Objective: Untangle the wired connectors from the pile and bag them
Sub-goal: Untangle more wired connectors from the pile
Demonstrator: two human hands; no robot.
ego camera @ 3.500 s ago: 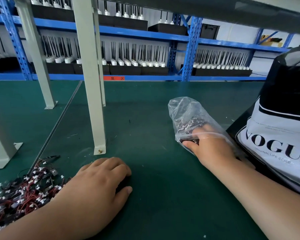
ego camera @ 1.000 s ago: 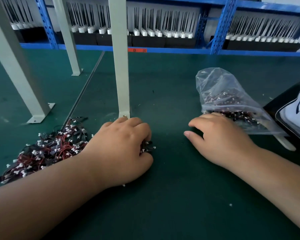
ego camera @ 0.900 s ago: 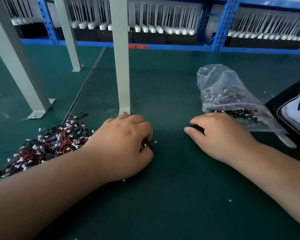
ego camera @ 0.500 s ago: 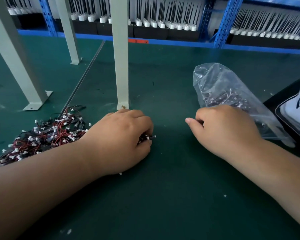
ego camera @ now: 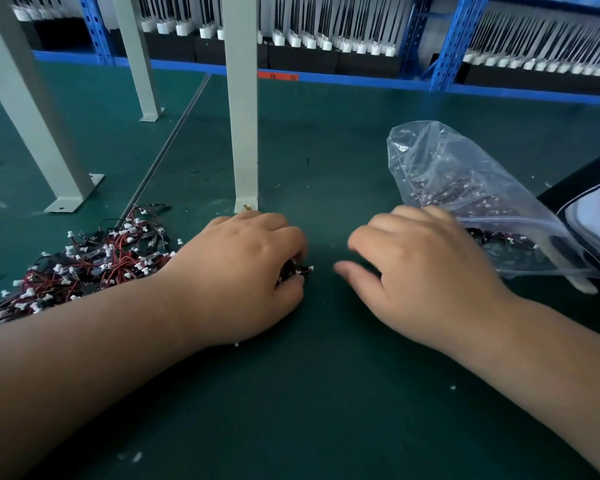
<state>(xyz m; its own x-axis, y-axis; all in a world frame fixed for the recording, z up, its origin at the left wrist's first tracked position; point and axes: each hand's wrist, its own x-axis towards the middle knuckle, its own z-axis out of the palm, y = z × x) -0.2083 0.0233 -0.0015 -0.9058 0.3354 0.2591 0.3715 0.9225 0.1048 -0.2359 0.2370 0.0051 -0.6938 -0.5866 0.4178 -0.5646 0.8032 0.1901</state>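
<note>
Item: wired connectors, loose pile (ego camera: 84, 265). Red and black leads w/ small white plugs, badly tangled, lying on the green mat (ego camera: 326, 393), left of centre, just behind the left forearm.

Sub-item: small bunch (ego camera: 300, 270) of the same connectors, apart from the pile, poking out under the left hand (ego camera: 236, 275). Hand palm down, fingers curled over the bunch, thumb pinching it from the near side.

Bag (ego camera: 447, 168): clear plastic w/ zip strip, lying on its side at right, mouth toward the person, part filled w/ connectors.

Right hand (ego camera: 426, 271): palm down, blurred, fingers bent, thumb stuck out toward the left hand. Fingertips at the bag's mouth; can't tell if they grip anything.

Surroundings: grey post (ego camera: 245, 116) bolted to the mat behind the left hand; blue shelf (ego camera: 361, 79) at the back; black-and-white tote (ego camera: 589, 209) at far right.

Change vs. half a sec. ago: right hand, then bunched on the bag's mouth, has slid left toward the left hand; zip strip now uncovered. Left hand, bunch and pile unmoved.
</note>
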